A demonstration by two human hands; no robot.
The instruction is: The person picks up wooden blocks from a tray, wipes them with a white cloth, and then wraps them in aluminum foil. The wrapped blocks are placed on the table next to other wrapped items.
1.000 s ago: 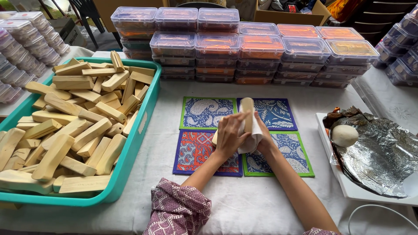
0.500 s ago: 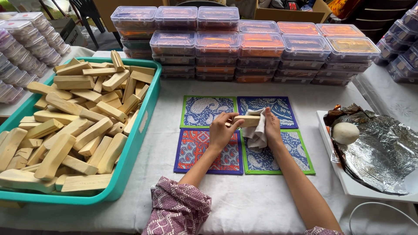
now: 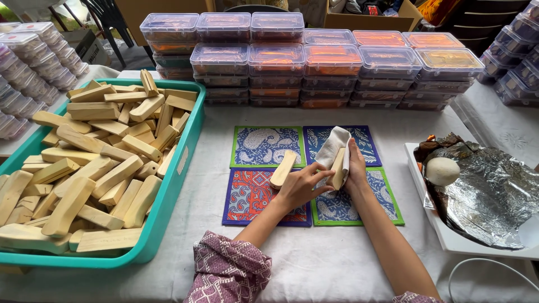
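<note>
My left hand grips a pale wooden stick that lies slanted over the coasters. My right hand presses a white cloth against the stick's right end. Both hands hover above four patterned square coasters laid in a two-by-two block: green, blue, red and green-edged. To the left stands a teal tray heaped with several similar wooden sticks.
Stacks of clear lidded plastic boxes line the table's back edge and both sides. At the right, a white tray holds crumpled foil and a pale round lump. A white cable loops at the bottom right.
The stick went from upright between both hands to lying slanted. My left hand now holds its left part while my right hand, with the cloth, has slid to its right end.
</note>
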